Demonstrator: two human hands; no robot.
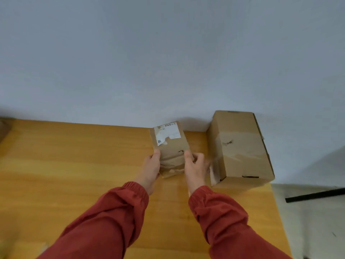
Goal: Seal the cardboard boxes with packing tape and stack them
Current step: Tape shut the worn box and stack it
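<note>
- The small box [169, 146] is between my two grips. My left grip [152, 165] clasps its left edge and my right grip [196, 164] its right, thumbs on top.
- I cannot tell if it rests on the table [74, 156].
- I judge it light and stiff, but crumpled at the end nearest my wrists, so the side walls are the safest hold.
- It is brown cardboard with a torn white label at the far end.
- The bigger box [240, 146] stands just right of my right grip.

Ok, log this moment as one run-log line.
left hand: grips small box, left side | right hand: grips its right side | large box: taped, on table, alongside | stacked: no
</note>
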